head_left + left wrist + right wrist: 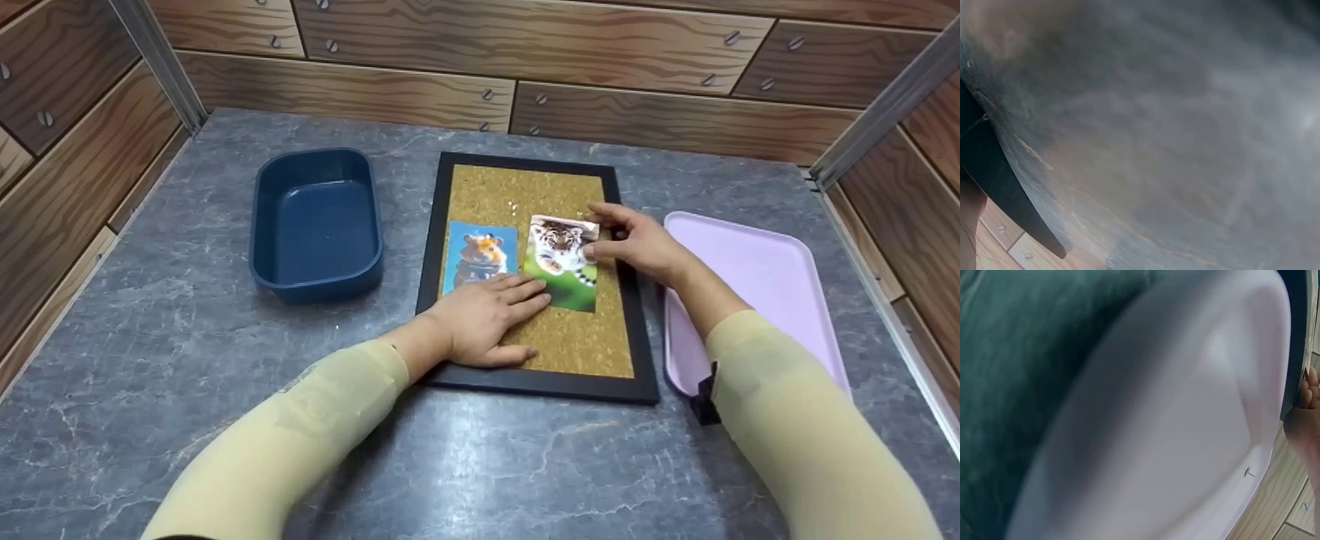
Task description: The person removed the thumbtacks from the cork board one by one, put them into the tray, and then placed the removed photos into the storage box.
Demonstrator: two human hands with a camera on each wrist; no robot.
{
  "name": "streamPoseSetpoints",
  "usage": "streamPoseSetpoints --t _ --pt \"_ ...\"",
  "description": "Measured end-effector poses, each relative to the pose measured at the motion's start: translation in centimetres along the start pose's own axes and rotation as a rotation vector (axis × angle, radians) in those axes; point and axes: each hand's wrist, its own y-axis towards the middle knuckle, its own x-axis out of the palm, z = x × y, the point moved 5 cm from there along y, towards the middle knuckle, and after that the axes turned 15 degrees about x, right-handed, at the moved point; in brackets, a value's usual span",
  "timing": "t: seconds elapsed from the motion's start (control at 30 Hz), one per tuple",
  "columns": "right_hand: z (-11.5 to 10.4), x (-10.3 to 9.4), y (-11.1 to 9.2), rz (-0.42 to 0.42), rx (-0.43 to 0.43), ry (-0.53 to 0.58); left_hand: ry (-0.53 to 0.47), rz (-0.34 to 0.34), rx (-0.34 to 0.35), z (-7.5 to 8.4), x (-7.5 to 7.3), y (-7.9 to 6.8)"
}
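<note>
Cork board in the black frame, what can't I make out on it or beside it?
- Head view: the bottom of the hamster picture, covered by the left hand.
- Head view: the white specks, too small to identify.
- Head view: part of the lilac tray, behind the right arm.
- Right wrist view: part of the right hand, cut off by the edge.

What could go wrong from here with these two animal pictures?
The left grip covers part of the hamster picture and overlaps the tiger picture; moving it might drag either.
The right grip sits at the tiger picture's edge and could shift it crooked.
The right sleeve passes over the lilac tray and may bump it.
</note>
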Motion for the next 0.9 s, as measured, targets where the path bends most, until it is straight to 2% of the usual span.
streamPoseSetpoints --t 0.27,0.5,0.77,0.9 --pt "-0.01 -0.08 0.05 -0.004 0.011 0.044 -0.008 -0.007 -0.009 0.02 -0.02 -0.14" --pt "-0.10 -0.16 0.04 0.027 0.031 0.114 0.001 -0.007 -0.005 0.00 0.14 0.01" --pt "-0.38 -0.18 -0.26 0.045 0.025 0.128 0.002 -0.008 -0.008 -0.01 0.14 -0.03" --pt "-0.64 -0.27 -0.57 0.039 -0.003 0.181 0.008 0.003 0.001 -0.01 0.05 0.05"
